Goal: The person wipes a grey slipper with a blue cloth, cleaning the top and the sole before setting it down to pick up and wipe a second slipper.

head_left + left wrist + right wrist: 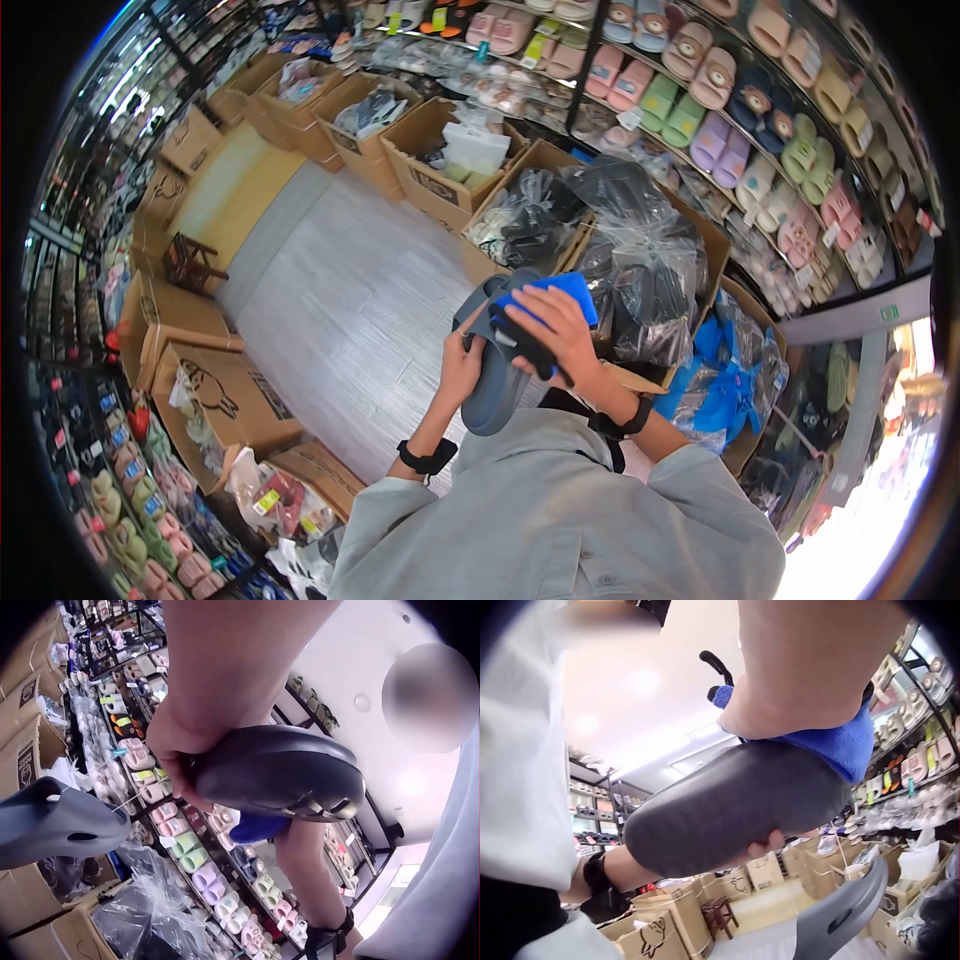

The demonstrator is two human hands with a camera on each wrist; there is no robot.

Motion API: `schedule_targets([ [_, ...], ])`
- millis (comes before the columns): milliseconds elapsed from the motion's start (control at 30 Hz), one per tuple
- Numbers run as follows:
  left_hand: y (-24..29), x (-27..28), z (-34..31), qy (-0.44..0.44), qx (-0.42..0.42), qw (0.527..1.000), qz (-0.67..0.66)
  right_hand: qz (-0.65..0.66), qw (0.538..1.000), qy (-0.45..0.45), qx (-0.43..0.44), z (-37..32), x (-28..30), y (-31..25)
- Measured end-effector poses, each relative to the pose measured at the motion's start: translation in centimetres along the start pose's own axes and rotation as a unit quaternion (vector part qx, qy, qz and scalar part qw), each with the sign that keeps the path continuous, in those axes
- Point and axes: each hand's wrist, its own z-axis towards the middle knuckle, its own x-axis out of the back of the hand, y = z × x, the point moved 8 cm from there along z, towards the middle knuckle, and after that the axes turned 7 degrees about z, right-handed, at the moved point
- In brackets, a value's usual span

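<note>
Slide (pixel 490 395) is right in the L hand (pixel 462 370), held up in front of the torso: thumb on the near side, fingers curled round the edge & under the sole. R hand (pixel 560 325) comes in from the other side w/ fingers bent over a blue cloth (pixel 578 292), up against the slide; exact fingertip contact is hidden, can't tell. 2nd slide (pixel 60 825) is just beyond the L grip, w/ a thin cord (pixel 126 802) running from it toward that grip.

Step in hand, prob.: wiping the slide. Next move prob. calls for a firm L hold, cloth flat on the surface & a turn to reach any unwiped parts, w/o snagging the cord.

Head view gives the layout: open boxes (pixel 430 190) past the grip, bagged stock (pixel 655 290) on the R side; neither wrist cam shows both hands from above. R wrist cam adds L fingertips under the sole & a black loop (pixel 716 666) by the cloth, ID unclear. L wrist cam shows the cord better.
</note>
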Motion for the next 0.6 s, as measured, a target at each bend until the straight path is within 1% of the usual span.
schedule_targets([
  [33,-0.8,0.9,-0.2,0.011,0.021,1.0,-0.012,-0.004,1.0,-0.023,0.018,0.6,-1.2,-0.9],
  [67,-1.7,1.9,-0.5,0.046,0.05,0.998,-0.016,0.009,0.998,-0.037,0.039,1.1,-2.3,-1.8],
  [167,-6.0,4.0,0.1,0.111,-0.035,0.989,-0.095,0.052,0.987,-0.083,0.127,2.7,-5.1,-4.6],
  [233,-9.3,4.9,0.6,0.12,0.001,0.981,-0.154,0.084,0.965,-0.136,0.208,3.2,-7.7,-6.4],
  [300,-11.3,6.0,0.8,0.127,0.051,0.968,-0.209,0.084,0.932,-0.151,0.32,3.2,-9.9,-7.2],
  [367,-12.1,7.3,1.1,0.142,0.086,0.954,-0.252,0.062,0.917,-0.166,0.357,4.7,-10.7,-6.4],
  [467,-12.7,9.9,2.1,0.19,0.099,0.936,-0.278,0.109,0.928,-0.165,0.316,8.8,-10.9,-3.4],
  [500,-12.0,10.9,2.6,0.204,0.098,0.937,-0.265,0.119,0.936,-0.166,0.287,10.4,-11.1,-2.1],
  [533,-10.1,12.1,2.9,0.223,0.1,0.938,-0.245,0.123,0.94,-0.157,0.276,11.9,-11.3,-1.0],
  [567,-4.5,13.3,3.3,0.239,0.097,0.947,-0.194,0.126,0.944,-0.148,0.265,13.6,-11.5,0.2],
  [600,-6.4,14.0,4.1,0.228,0.101,0.952,-0.181,0.126,0.949,-0.132,0.257,15.1,-11.9,1.6],
])
